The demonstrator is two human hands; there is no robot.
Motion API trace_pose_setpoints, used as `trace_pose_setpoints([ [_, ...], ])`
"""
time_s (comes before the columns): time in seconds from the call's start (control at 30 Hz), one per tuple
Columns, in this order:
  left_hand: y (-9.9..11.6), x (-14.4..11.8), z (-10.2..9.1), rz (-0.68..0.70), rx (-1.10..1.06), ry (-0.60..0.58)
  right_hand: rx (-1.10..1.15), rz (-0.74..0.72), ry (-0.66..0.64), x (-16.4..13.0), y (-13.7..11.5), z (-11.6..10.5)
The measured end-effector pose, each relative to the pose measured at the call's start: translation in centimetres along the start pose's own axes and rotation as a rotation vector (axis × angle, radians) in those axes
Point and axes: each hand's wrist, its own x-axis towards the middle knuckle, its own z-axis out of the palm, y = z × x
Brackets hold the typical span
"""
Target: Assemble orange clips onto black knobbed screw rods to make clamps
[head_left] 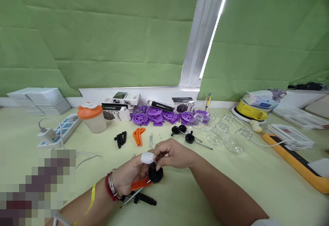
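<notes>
My left hand (130,176), its thumb tip wrapped in white, is closed around a black round knob (156,174) with a long metal rod slanting down to the left. An orange plastic arm (139,184) lies against the knob in the same grip. Over the knob's top, my right hand (175,153) pinches with thumb and finger; something small may be between them, mostly hidden. A black tubular handle (146,199) shows below my left hand. Beyond my hands are loose orange arms (139,136), black handles (120,139), screws (151,140) and more black knobs with rods (189,137).
Purple wheel-like parts (155,112) and printed boxes (117,113) line the wall. Clear plastic pieces (222,126) lie right of them. At left stand an orange-lidded cup (92,118) and a power strip (67,130); at right, a yellow pot (250,110) and an orange-edged case (295,162).
</notes>
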Motion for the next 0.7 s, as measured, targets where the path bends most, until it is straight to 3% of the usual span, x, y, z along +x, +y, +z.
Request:
trace_pose_setpoints([
  [0.13,-0.14,0.04,-0.12,-0.001,-0.02,0.023,-0.089,-0.079,-0.002,0.12,-0.06,-0.13],
  [0.43,-0.1,0.07,-0.11,-0.029,0.008,-0.011,-0.059,0.072,0.027,-0.04,0.06,0.1],
  [0.6,0.37,-0.15,0.32,0.041,-0.033,-0.061,-0.074,0.067,-0.047,-0.13,-0.14,-0.15],
  [0.7,0.67,-0.29,0.5,0.058,-0.035,-0.079,-0.086,0.077,-0.005,-0.12,-0.05,-0.11],
])
